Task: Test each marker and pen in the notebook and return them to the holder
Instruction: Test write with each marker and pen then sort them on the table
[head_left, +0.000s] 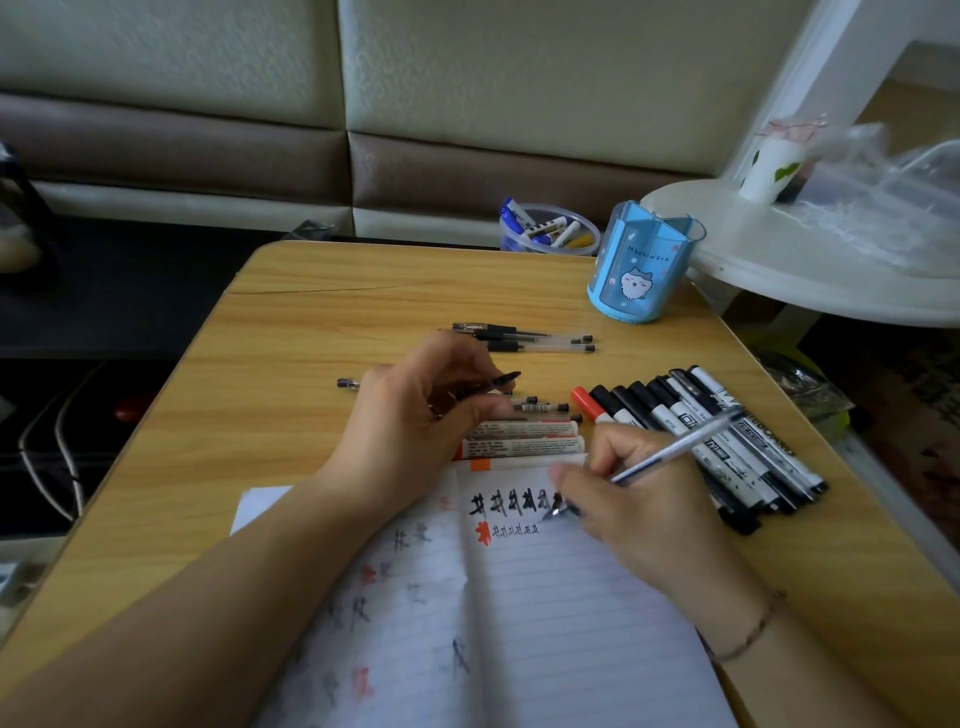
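Note:
My right hand (631, 499) grips a clear gel pen (675, 448) with its tip on the open lined notebook (545, 613), beside rows of black and red test marks. My left hand (415, 415) hovers above the table and pinches a small black pen cap (506, 378). Under that hand lie red-and-white markers (524, 446) and several gel pens (540, 406). A fan of black whiteboard markers (727, 441) lies to the right. More gel pens (524, 338) rest farther back. The blue pen holder (636, 270) stands at the table's far right.
A clear tub of blue markers (548, 228) sits behind the wooden table (311, 322). A white round side table (831, 260) with a cup (769, 166) and plastic bags overlaps the right corner. A cushioned bench runs along the back.

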